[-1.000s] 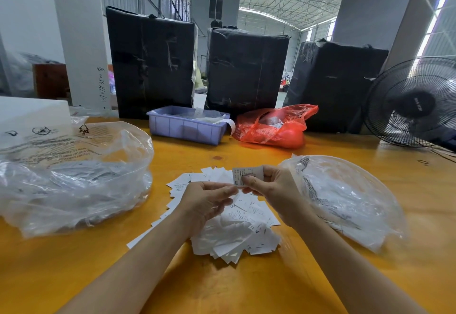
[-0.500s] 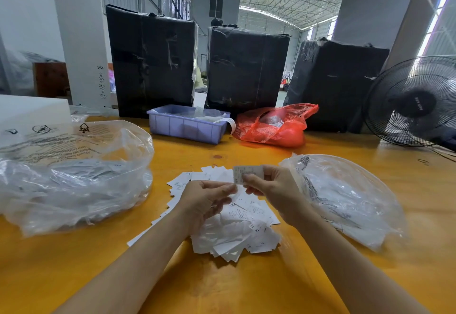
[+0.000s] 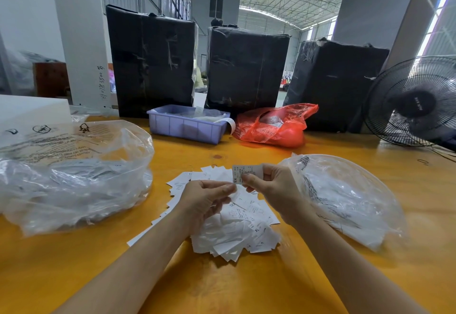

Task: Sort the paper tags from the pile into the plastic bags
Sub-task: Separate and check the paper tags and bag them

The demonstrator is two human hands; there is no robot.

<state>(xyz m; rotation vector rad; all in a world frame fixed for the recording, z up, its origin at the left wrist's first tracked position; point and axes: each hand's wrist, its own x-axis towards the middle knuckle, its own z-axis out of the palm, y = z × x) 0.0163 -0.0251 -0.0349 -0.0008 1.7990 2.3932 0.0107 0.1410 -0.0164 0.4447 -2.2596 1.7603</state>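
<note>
2 clear bags (image 3: 74, 178), 3 black bales (image 3: 150, 59)

Single view: head-worn wide-angle camera, facing forward and down over the yellow surface (image 3: 246, 289). Close range; both forearms enter from the lower edge, fingers (image 3: 222, 188) near frame centre. Black wrapped bales (image 3: 246, 67) stand well beyond the fingers.

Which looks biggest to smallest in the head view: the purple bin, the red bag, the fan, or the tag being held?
1. Fan, though cut off at the frame edge.
2-3. Purple bin and red bag look alike; no ranking.
4. Held tag, smallest.
</note>
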